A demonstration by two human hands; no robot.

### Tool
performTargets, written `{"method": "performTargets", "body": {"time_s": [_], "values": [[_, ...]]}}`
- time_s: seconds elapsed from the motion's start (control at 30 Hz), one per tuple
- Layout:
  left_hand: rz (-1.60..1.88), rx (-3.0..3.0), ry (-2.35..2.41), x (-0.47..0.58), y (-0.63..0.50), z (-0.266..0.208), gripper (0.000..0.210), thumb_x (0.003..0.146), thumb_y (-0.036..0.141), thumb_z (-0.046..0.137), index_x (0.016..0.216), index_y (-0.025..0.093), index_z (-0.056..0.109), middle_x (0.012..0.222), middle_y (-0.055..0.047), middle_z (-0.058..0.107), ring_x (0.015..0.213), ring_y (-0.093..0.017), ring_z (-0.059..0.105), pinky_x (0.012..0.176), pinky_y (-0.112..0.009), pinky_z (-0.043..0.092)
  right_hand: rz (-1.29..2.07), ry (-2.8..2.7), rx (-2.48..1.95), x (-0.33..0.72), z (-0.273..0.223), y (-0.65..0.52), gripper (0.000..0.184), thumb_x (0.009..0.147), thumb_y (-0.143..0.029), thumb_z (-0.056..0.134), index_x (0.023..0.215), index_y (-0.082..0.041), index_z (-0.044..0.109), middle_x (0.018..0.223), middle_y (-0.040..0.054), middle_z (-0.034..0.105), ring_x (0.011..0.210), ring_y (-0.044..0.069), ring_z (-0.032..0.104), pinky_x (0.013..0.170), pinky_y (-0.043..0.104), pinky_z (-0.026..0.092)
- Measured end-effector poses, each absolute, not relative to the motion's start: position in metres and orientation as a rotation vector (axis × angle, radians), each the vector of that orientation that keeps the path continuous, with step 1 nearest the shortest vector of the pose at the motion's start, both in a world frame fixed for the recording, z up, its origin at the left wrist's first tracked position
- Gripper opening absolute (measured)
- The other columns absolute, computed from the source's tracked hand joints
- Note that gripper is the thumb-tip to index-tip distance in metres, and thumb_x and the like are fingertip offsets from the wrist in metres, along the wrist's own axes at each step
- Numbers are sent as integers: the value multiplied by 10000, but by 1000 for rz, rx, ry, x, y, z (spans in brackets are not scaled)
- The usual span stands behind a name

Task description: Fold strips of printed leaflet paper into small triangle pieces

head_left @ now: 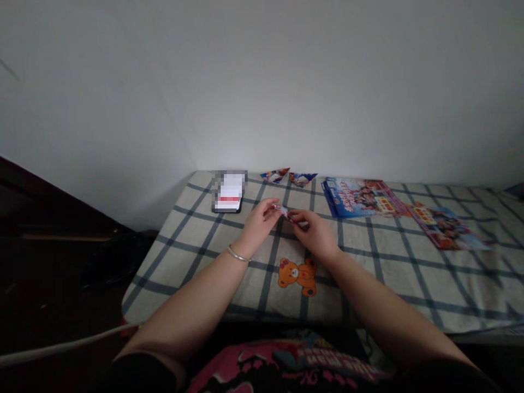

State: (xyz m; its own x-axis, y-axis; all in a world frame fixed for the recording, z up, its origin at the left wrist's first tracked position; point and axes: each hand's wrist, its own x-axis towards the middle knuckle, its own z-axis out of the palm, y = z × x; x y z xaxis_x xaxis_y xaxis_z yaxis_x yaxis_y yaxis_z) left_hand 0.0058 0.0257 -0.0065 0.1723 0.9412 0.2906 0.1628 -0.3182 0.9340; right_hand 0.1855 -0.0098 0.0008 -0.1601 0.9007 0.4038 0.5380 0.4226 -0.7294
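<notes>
A small folded piece of colourful printed paper (282, 210) is held above the checked cloth, pinched from both sides. My left hand (261, 221), with a bangle on its wrist, grips the paper's left end between thumb and fingers. The right end is between the fingertips of my right hand (314, 232). Just beyond the hands, two folded paper shapes (275, 175) lie side by side against the wall. An orange teddy bear picture (298, 277) shows on the cloth below my hands.
A smartphone (229, 191), its screen lit and blurred out, lies at the back left. Printed leaflets (360, 196) are stacked at the right, with another leaflet (448, 226) further right. The checked tablecloth (164, 273) reaches the white wall (286, 82); a pale cable (69, 345) runs at lower left.
</notes>
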Motion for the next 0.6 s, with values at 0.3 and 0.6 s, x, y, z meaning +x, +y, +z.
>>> {"method": "performTargets", "body": {"time_s": [0.3,0.6], "values": [[1227,1617,1091,4,28,-6,336,853,164,576,1189,165,589,1172,-94,664,1003,-168,664,927,-341,544,883,-1628,-1320,166,-1,7,140,756,-185,608,891,-223,618,998,34,703,739,143,678,632,277,554],[1168,1833,1101,3,24,-7,291,884,188,551,1160,206,644,1202,-70,661,1099,-182,626,928,-343,547,651,-1799,-1145,173,-10,2,186,823,-180,539,935,-226,680,1093,57,691,1060,181,628,939,356,501]]}}
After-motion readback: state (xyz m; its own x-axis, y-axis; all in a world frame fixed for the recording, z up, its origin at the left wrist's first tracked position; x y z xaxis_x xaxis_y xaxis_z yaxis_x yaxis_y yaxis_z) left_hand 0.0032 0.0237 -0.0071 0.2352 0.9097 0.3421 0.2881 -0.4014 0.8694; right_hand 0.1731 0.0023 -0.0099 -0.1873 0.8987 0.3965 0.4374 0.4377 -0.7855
